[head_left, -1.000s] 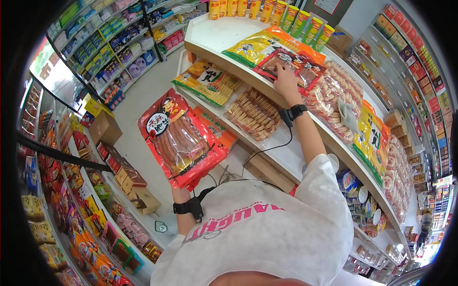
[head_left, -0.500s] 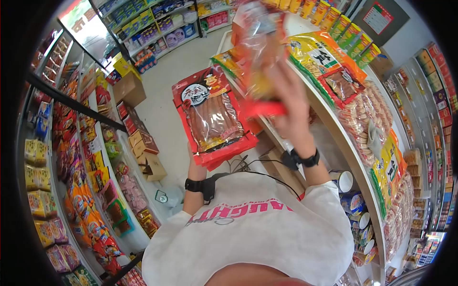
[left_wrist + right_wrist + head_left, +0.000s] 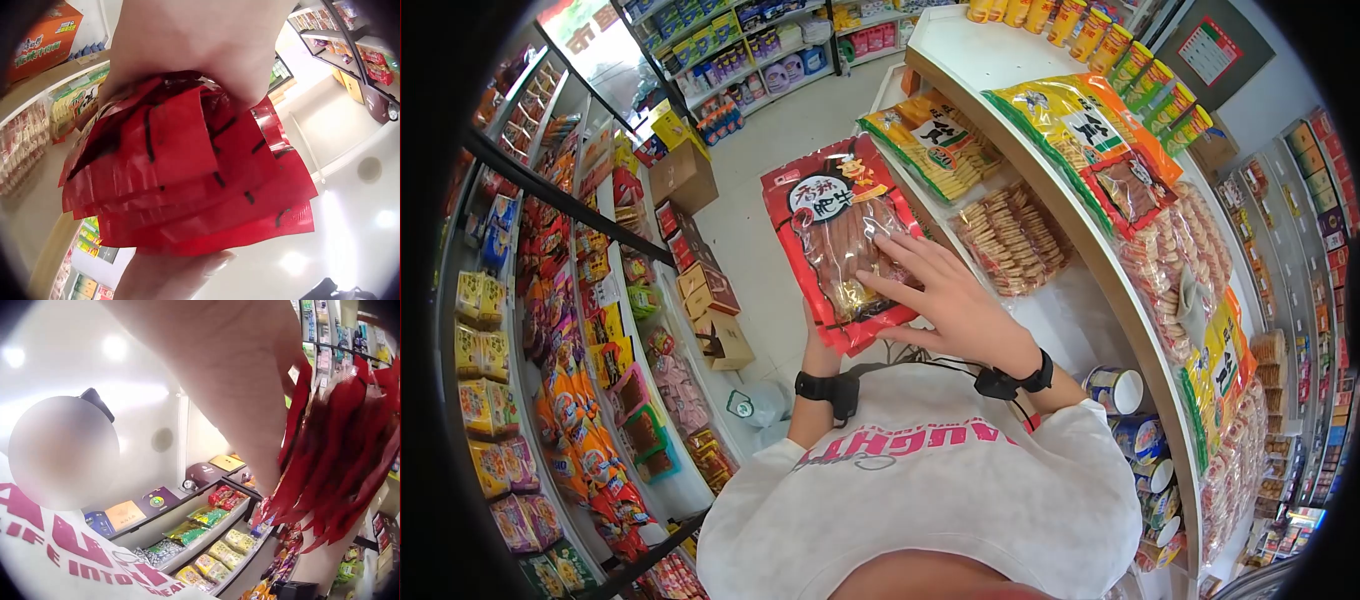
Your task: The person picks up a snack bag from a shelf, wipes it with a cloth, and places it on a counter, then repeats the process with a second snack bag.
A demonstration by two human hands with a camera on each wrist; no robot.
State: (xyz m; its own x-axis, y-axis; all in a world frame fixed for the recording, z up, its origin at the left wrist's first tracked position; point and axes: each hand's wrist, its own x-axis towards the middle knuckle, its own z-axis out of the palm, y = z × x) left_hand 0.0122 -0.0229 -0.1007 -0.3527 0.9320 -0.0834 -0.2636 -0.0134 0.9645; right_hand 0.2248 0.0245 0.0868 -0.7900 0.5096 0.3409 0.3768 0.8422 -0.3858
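Note:
My left hand (image 3: 194, 44) grips a stack of red snack packets (image 3: 181, 175) by its near end, in front of my chest. In the head view the top packet (image 3: 840, 215) faces up, its clear window showing brown strips. My right hand (image 3: 960, 310) lies over the lower right part of that packet, fingers straight and spread. The right wrist view shows the layered edges of the stack (image 3: 344, 444) beside this hand. Another red packet (image 3: 1135, 190) lies on a yellow and orange bag (image 3: 1065, 125) on the counter to the right.
A white curved counter (image 3: 950, 50) runs along my right, with canisters (image 3: 1150, 90) at its back edge. On its lower shelf are a yellow bag (image 3: 930, 140) and a bag of biscuits (image 3: 1010, 240). Snack shelves (image 3: 590, 330) and cardboard boxes (image 3: 685, 175) stand on the left.
My right hand has taken a red packet from the counter, carried it left and brought it onto the stack. My left hand still holds the stack; the head view has shifted.

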